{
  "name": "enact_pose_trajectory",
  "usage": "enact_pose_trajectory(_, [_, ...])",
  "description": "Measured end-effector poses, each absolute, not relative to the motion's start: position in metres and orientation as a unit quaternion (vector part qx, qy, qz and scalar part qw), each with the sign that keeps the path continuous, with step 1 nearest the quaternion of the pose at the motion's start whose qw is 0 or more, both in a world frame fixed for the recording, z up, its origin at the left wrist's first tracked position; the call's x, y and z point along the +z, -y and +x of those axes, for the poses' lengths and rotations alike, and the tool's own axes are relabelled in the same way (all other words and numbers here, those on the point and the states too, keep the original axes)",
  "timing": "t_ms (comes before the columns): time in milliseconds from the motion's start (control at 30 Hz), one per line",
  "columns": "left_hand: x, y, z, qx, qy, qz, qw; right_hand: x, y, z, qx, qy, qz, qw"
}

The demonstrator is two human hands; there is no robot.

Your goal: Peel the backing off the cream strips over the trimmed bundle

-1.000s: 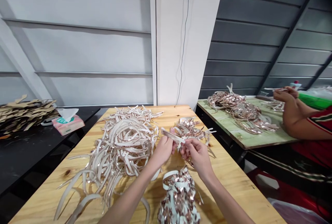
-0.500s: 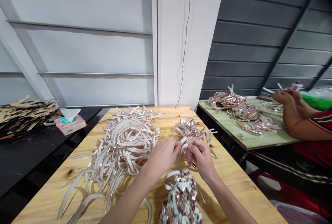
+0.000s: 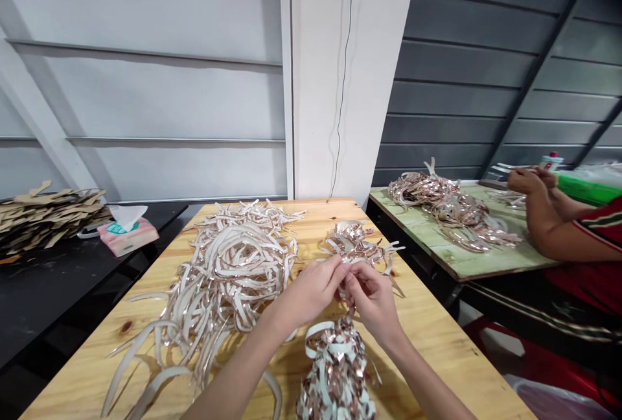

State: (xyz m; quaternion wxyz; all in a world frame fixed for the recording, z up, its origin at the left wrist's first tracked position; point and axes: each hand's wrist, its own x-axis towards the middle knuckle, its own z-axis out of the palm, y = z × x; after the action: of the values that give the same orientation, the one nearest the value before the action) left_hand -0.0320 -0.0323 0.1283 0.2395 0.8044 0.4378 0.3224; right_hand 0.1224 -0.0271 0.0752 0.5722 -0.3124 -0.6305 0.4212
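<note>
Over the wooden table [image 3: 437, 368], my left hand [image 3: 318, 284] and my right hand [image 3: 372, 293] meet with fingertips pinched together on a thin shiny strip, mostly hidden by the fingers. Below them, at the near edge, stands a bundle of white and rose-gold strips [image 3: 335, 368]. Just beyond my hands lies a small pile of rose-gold strips [image 3: 352, 238]. A large tangled heap of white and rose-gold strips [image 3: 243, 258] covers the table's left part, some long strips curling toward the front.
On the black table [image 3: 58, 290] at left are a pink tissue box [image 3: 129, 236] and stacked tan pieces [image 3: 48, 216]. At right, a green-topped table [image 3: 451, 258] holds more shiny strips [image 3: 451, 209]; a person's hands [image 3: 532, 180] hold strips there, near a green tray [image 3: 587, 190].
My hands have drawn together at the fingertips, and the pale strip seen between them is now mostly hidden. The view has shifted slightly.
</note>
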Motion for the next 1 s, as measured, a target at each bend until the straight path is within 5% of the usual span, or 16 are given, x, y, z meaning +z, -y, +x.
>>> enact_pose_trajectory(400, [0.125, 0.03, -0.029, 0.373, -0.408, 0.795, 0.251, 0.077, 0.027, 0.121, 0.489, 0.569, -0.258, 0.609])
enact_pose_trajectory(867, [0.092, 0.014, -0.02, 0.52, -0.268, 0.612, 0.533, 0.081, 0.02, 0.121, 0.7, 0.287, -0.169, 0.632])
enact_pose_trajectory(1000, [0.087, 0.011, -0.02, 0.551, -0.262, 0.576, 0.544, 0.079, 0.013, 0.126, 0.744, 0.211, -0.158, 0.614])
